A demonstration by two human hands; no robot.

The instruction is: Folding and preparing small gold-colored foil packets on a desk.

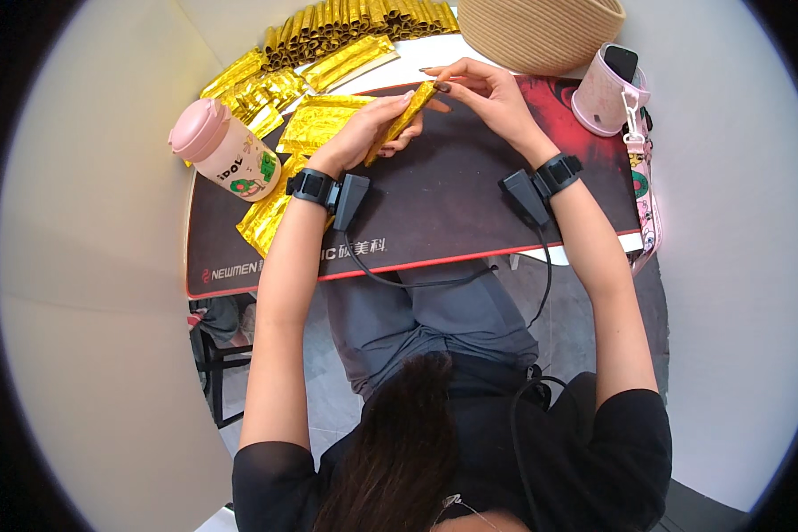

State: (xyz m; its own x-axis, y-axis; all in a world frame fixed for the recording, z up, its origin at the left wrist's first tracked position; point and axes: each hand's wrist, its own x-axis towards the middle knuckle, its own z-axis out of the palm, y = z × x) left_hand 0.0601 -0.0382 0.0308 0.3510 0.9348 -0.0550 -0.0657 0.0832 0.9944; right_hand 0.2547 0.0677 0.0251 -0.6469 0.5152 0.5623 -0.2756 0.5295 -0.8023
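A narrow roll of gold foil paper [402, 126] slants upward to the right above the dark desk mat [479, 199]. My left hand [363, 135] is closed around its lower and middle part, thumb lying along it. At the upper end, my right hand [495, 99] pinches the tip between thumb and fingers, its other fingers stretched out. Beside and partly under my left wrist lie flat gold foil sheets [315, 122], some reaching down the mat's left side. Behind them, many finished-looking gold tubes [355, 28] are stacked in a row at the far edge.
A pink-lidded bottle [230, 158] stands left of my left wrist. At the far right are a pink cup [594, 96] holding a dark phone-like object [621, 61] and a tan ribbed basket [541, 34]. Black cables [417, 285] hang from both wrist devices across the mat's front edge.
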